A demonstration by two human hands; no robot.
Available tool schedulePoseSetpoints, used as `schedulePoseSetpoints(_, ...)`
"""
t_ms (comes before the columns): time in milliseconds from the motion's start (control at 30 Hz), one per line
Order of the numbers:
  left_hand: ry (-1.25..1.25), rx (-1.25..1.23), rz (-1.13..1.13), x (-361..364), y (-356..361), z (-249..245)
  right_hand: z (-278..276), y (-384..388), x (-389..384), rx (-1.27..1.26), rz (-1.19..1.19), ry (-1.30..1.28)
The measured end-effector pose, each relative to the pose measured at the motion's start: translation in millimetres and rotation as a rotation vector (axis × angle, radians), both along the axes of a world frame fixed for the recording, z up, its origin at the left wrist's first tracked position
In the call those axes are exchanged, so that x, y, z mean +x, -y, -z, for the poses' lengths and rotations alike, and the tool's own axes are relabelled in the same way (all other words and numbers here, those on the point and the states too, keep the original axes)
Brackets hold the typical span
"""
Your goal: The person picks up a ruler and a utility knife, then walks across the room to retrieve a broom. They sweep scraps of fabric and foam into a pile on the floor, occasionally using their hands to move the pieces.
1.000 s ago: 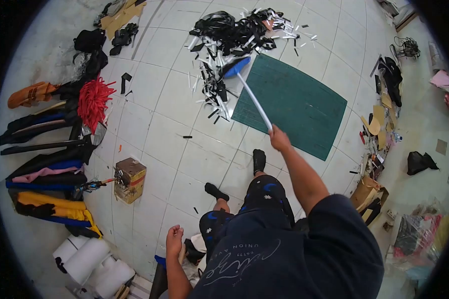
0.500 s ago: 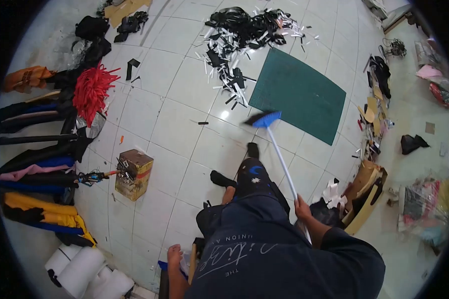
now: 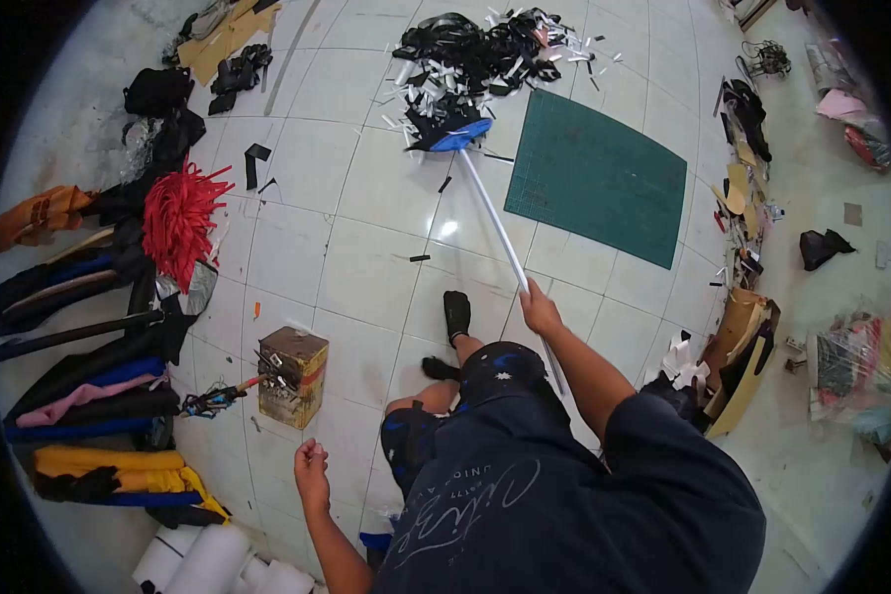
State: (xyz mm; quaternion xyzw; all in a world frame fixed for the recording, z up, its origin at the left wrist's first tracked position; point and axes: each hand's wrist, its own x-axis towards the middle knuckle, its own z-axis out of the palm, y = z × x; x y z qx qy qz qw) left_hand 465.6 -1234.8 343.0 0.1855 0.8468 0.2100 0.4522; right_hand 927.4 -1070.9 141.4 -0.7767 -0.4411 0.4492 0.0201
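Observation:
My right hand [image 3: 541,306] is closed around the pale handle [image 3: 495,226] of a broom. The broom's blue head [image 3: 462,135] and dark bristles are against the near end of a pile of black and white scraps [image 3: 465,64] on the tiled floor. My left hand [image 3: 312,475] hangs in the air at my left side, fingers loosely bent, holding nothing. It is nearest to a worn square tin [image 3: 307,381] with tools sticking out of its top.
A green cutting mat [image 3: 599,178] lies right of the pile. Fabric rolls [image 3: 79,396], a red bundle of strips [image 3: 183,223] and white rolls [image 3: 203,559] line the left. Cardboard [image 3: 738,346] and plastic-wrapped bundles [image 3: 851,371] stand at the right. Small scraps [image 3: 420,258] dot the tiles.
The broom head has moved forward and left, from beside the mat into the scraps. My right arm has reached forward with it. My left hand has risen forward, and my feet have shifted.

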Motion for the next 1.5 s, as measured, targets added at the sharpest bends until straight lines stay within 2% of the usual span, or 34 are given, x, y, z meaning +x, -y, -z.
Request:
schedulePoseSetpoints(100, 0.076, -0.044, 0.059, -22, 15, 25, -30, 59, 9, -0.051, 0.053, -0.017)
schedulePoseSetpoints(233, 0.087, -0.352, 0.114, -38, 45, 47, -64, 160, 8, -0.233, 0.107, -0.04)
schedulePoseSetpoints(300, 0.132, -0.464, 0.095, -50, 53, 50, -57, 187, -11, -0.194, 0.131, -0.036)
schedulePoseSetpoints(333, 0.13, -0.476, 0.097, -59, 51, 51, -52, 186, -20, -0.255, 0.159, -0.045)
schedulePoseSetpoints(400, 0.113, -0.483, 0.102, -77, 47, 52, -36, 159, -40, -0.372, 0.209, -0.063)
schedulePoseSetpoints(467, 0.072, -0.447, 0.116, -100, 21, 58, 1, 104, -59, -0.299, 0.171, 0.059)
schedulePoseSetpoints(567, 0.08, -0.31, 0.244, -122, -51, 49, 83, -16, -63, 0.089, 0.154, 0.096)
schedulePoseSetpoints(600, 0.059, -0.277, 0.274, -136, -73, 53, 62, -71, -65, 0.05, 0.237, 0.007)
schedulePoseSetpoints(633, 0.06, -0.225, 0.313, -153, -96, 56, -2, -116, -78, -0.022, 0.341, -0.075)
schedulePoseSetpoints(667, 0.065, -0.176, 0.352, -173, -118, 58, -6, -127, -86, 0.045, 0.42, -0.061)
schedulePoseSetpoints(767, 0.052, -0.08, 0.422, -230, -181, 73, 7, -84, -125, 0.256, 0.364, 0.108)
schedulePoseSetpoints(833, 0.061, -0.083, 0.445, -261, -214, 70, -8, -26, -164, 0.224, 0.396, 0.077)
schedulePoseSetpoints(967, 0.043, -0.181, 0.487, -323, -248, 78, -64, 102, -251, -0.054, 0.462, 0.016)
schedulePoseSetpoints(1067, -0.009, -0.249, 0.497, -344, -257, 86, -66, 208, -307, -0.17, 0.466, 0.001)
schedulePoseSetpoints(1167, 0.054, -0.261, 0.51, -350, -253, 92, -72, 239, -352, -0.35, 0.473, -0.056)
schedulePoseSetpoints(1267, 0.072, -0.26, 0.571, -343, -247, 88, -49, 222, -377, -0.33, 0.455, -0.105)
schedulePoseSetpoints(1333, 0.075, -0.252, 0.64, -348, -247, 90, -13, 168, -372, -0.356, 0.477, -0.111)
schedulePoseSetpoints(1467, 0.078, -0.249, 0.683, -360, -252, 83, 90, -30, -304, -0.006, 0.378, 0.06)
schedulePoseSetpoints(1500, 0.077, -0.241, 0.693, -366, -259, 81, 74, -92, -282, 0.074, 0.374, -0.004)
